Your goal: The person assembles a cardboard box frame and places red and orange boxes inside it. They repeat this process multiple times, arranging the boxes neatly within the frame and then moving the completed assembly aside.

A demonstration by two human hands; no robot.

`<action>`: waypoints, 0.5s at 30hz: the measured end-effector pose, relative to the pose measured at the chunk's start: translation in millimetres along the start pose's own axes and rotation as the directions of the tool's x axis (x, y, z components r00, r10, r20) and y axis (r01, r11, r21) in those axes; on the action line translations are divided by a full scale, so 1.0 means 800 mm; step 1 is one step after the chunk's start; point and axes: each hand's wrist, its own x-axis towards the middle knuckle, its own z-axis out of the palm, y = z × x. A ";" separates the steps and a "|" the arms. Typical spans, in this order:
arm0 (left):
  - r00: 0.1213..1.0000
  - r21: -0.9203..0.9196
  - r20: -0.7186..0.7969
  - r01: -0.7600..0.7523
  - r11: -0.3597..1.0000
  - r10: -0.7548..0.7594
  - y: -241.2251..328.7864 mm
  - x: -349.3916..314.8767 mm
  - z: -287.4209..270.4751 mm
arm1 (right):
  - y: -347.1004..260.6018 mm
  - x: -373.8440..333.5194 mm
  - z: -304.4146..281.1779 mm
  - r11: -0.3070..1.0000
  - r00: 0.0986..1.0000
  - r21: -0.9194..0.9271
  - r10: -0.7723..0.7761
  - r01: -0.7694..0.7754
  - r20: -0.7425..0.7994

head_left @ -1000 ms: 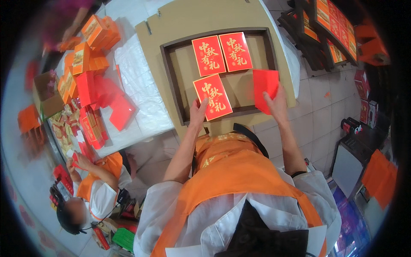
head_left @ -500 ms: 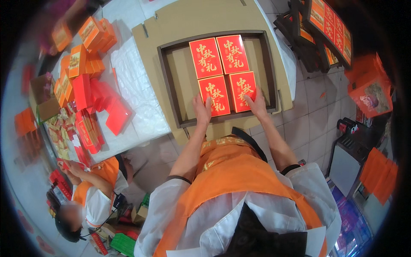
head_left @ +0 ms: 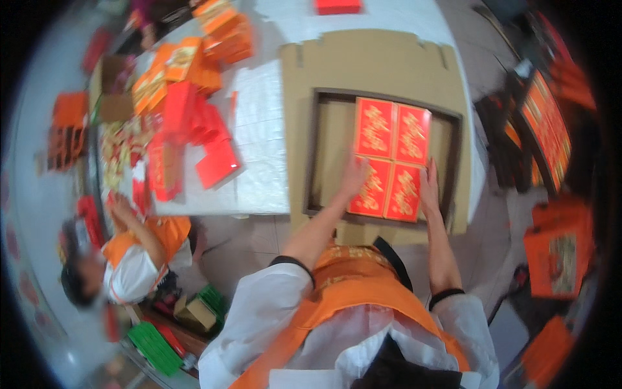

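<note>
So the frame (head_left: pixel 313 149) sat on a cardboard sheet (head_left: pixel 369 61), and that lay on the table (head_left: pixel 262 129). Four boxes (head_left: pixel 402 146) were inside it, two by two, left hand (head_left: pixel 352 178) at the near-left one, right hand (head_left: pixel 429 188) at the near-right. Piled cartons (head_left: pixel 223 32) were over on the table's left, a co-worker (head_left: pixel 133 272) nearer below them, more frames (head_left: pixel 547 133) off right.

Your four red boxes (head_left: pixel 403 152) have gold writing and thin gold edges. The tray (head_left: pixel 311 149) is dark brown, the cardboard (head_left: pixel 376 61) is tan, and the table cover (head_left: pixel 259 149) is white. Your apron (head_left: pixel 363 285) is orange, your shirt (head_left: pixel 267 301) white, your arm bands (head_left: pixel 446 295) black.
</note>
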 end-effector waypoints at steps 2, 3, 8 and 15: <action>1.000 -0.028 0.014 0.005 1.000 -0.004 -0.002 0.010 0.004 | -0.001 0.008 0.007 0.998 0.997 -0.069 0.006 -0.001 0.071; 0.989 -0.020 0.074 0.128 0.992 -0.126 -0.003 0.011 0.004 | -0.001 0.008 0.009 0.996 0.996 -0.091 0.015 -0.007 0.085; 0.984 0.036 0.176 0.004 0.999 -0.010 0.019 0.019 -0.050 | -0.034 0.004 0.008 0.968 0.999 -0.247 -0.033 0.040 0.033; 0.883 -0.013 -0.427 -0.222 0.975 0.196 0.101 0.169 -0.315 | -0.192 0.096 0.165 0.953 0.954 -0.048 -0.298 0.300 0.046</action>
